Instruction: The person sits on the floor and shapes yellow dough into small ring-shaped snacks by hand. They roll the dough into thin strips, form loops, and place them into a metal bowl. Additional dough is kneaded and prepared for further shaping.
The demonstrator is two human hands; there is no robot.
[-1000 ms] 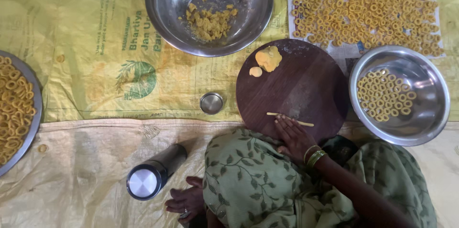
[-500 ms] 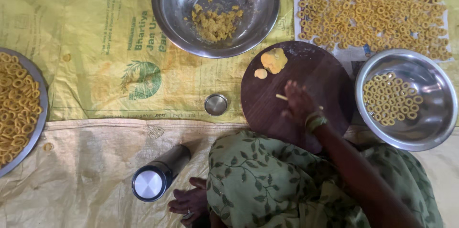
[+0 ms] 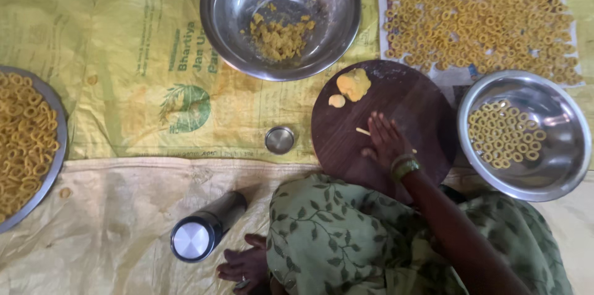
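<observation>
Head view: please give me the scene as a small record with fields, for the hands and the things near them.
right hand: flat on a thin strip of dough, on the round dark wooden board
left hand: low, by the steel bottle lying on its side
dough lumps: two, at the board's far edge
big steel bowl: dough scraps inside
smaller steel bowl: dough rings inside
paper sheet: covered with rings
tray: left, with rings

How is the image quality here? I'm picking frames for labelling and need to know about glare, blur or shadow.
Head view: soft, even light; bright glare patches inside the top steel bowl and right bowl; the right hand on the round board looks slightly soft, the dough strand under it hard to make out; the left hand lies in dim shade at the bottom edge.
</observation>
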